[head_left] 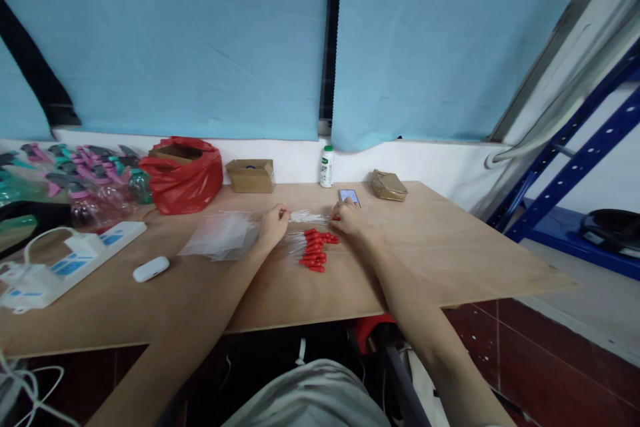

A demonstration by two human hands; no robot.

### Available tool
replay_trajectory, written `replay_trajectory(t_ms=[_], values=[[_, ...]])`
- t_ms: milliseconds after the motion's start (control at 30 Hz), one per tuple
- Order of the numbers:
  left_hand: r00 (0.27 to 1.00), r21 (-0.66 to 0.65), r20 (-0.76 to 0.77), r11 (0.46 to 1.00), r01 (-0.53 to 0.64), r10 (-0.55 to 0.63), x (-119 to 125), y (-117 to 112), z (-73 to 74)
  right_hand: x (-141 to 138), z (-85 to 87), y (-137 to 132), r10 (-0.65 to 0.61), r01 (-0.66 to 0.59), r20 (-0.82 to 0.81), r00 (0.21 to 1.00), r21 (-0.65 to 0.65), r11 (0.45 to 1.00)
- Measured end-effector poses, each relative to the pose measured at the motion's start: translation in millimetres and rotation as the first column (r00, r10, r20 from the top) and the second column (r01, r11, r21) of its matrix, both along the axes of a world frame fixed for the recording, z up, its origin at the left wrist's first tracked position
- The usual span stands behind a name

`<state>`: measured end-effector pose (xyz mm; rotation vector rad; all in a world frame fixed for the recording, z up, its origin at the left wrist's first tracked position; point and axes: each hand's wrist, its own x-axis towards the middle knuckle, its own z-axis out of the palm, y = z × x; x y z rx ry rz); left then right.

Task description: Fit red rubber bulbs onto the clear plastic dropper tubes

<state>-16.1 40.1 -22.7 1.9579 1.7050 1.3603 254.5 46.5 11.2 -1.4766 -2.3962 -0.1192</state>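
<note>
My left hand [274, 222] and my right hand [346, 217] rest on a wooden table [450, 247], both pinching the ends of a bundle of thin clear tubes [307, 217] stretched between them. Just in front of the hands lies a small pile of red caps with clear stems [315, 251]. A heap of clear plastic bags [223, 235] lies just left of my left hand.
A phone [349, 196], a white bottle [327, 166], and two brown boxes [251, 175] [389, 185] stand at the back. A red bag [184, 175], spray bottles [85, 180], a power strip [70, 260] and a white case [151, 268] are at left. Blue shelving [575, 167] stands at right.
</note>
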Motion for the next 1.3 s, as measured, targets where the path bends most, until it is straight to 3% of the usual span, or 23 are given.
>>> replay_trajectory(t_ms=[333, 500, 700, 800, 900, 1033, 1167, 1300], values=[[0.997, -0.012, 0.056, 0.999, 0.048, -0.047, 5, -4, 0.6, -3, -3.9, -2, 0.074, -0.072, 0.045, 0.996, -0.038, 0.997], [0.995, -0.002, 0.031, 0.996, 0.091, -0.091, 9, -11, 7.8, -6, 2.2, -5, 0.106, -0.106, -0.010, 0.994, 0.014, 0.994], [0.938, 0.199, -0.302, 0.951, 0.237, -0.171, 21, -40, 36.8, -12, 19.4, -14, 0.254, -0.222, -0.185, 0.949, 0.178, 0.959], [0.865, 0.187, -0.466, 0.934, 0.304, -0.188, 30, -55, 48.6, -20, 27.4, -25, 0.373, -0.320, -0.178, 0.911, 0.265, 0.909], [0.813, 0.176, -0.555, 0.931, 0.320, -0.175, 37, -60, 52.2, -26, 31.6, -33, 0.415, -0.361, -0.169, 0.894, 0.276, 0.891], [0.821, 0.148, -0.556, 0.958, 0.246, -0.125, 37, -58, 48.8, -20, 28.4, -26, 0.363, -0.311, -0.199, 0.910, 0.252, 0.917], [0.868, 0.123, -0.481, 0.971, 0.207, -0.124, 30, -54, 43.6, -1, 17.0, -7, 0.162, -0.140, -0.192, 0.968, 0.126, 0.982], [0.900, 0.063, -0.406, 0.977, 0.203, -0.161, 27, -52, 38.6, 11, 6.9, 2, 0.040, -0.038, -0.099, 0.994, 0.014, 0.999]])
